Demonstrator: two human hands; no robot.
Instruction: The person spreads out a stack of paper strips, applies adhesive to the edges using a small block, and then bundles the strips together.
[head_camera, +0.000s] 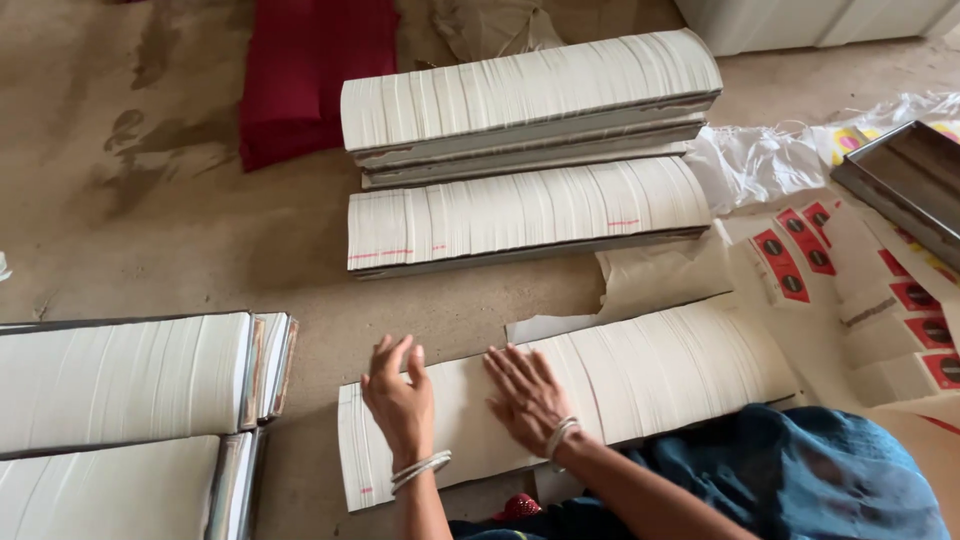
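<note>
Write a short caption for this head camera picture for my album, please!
Left hand and right hand press flat on a fanned row of white paper sheets on the floor.

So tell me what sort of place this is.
Probably a small paper-goods or packaging workshop, with work done on the floor. Both hands, left hand and right hand, press a fanned row of white sheets; more stacks sit on the bare floor, beside printed cartons.

To my right lie flat white carton blanks (905, 300) with red square labels bearing dark circles; beyond them sits crumpled clear plastic wrapping (760, 160).
</note>
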